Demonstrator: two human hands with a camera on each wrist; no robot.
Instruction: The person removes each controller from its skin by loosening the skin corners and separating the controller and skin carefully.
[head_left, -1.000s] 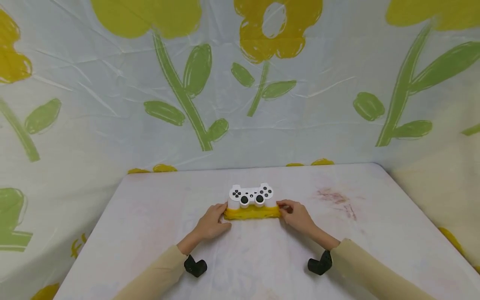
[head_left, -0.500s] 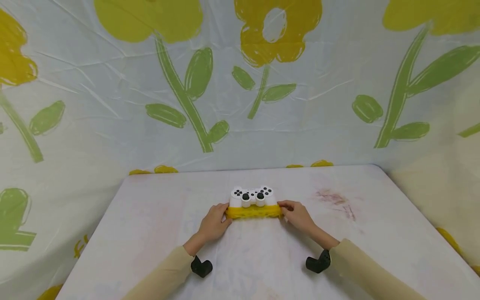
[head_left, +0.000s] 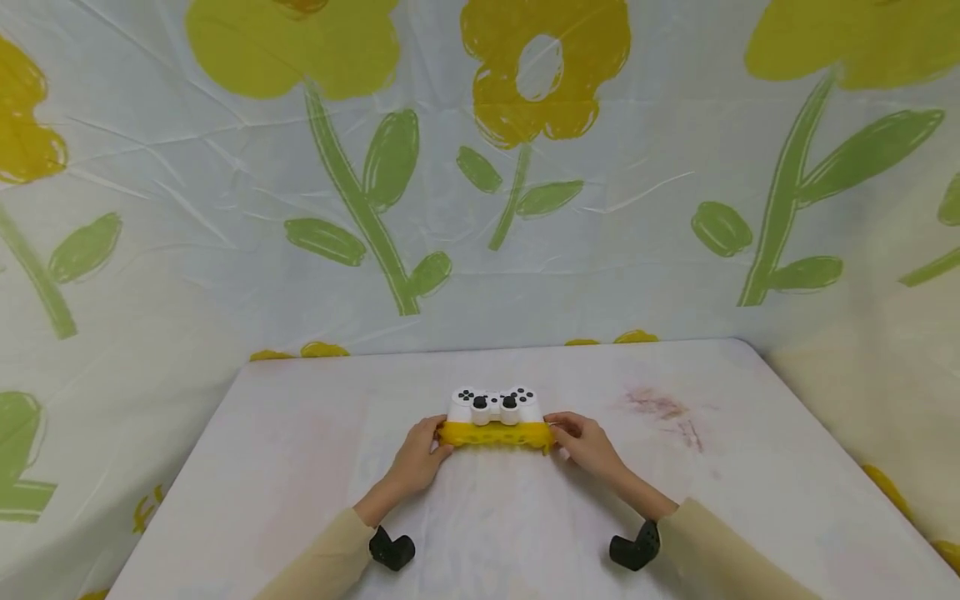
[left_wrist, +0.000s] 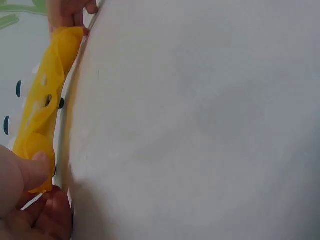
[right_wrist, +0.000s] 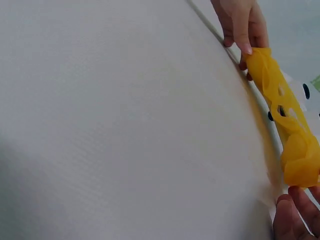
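Between left hand (head_left: pixel 417 457) and right hand (head_left: pixel 589 443), pinched yellow cover (head_left: pixel 496 434).

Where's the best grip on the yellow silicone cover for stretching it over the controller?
Probably at its two short ends, one hand from each side, as left hand and right hand pinch it. The yellow cover is a long, floppy, perforated strip lying along the near edge of the white controller; a middle grip would likely bunch it.
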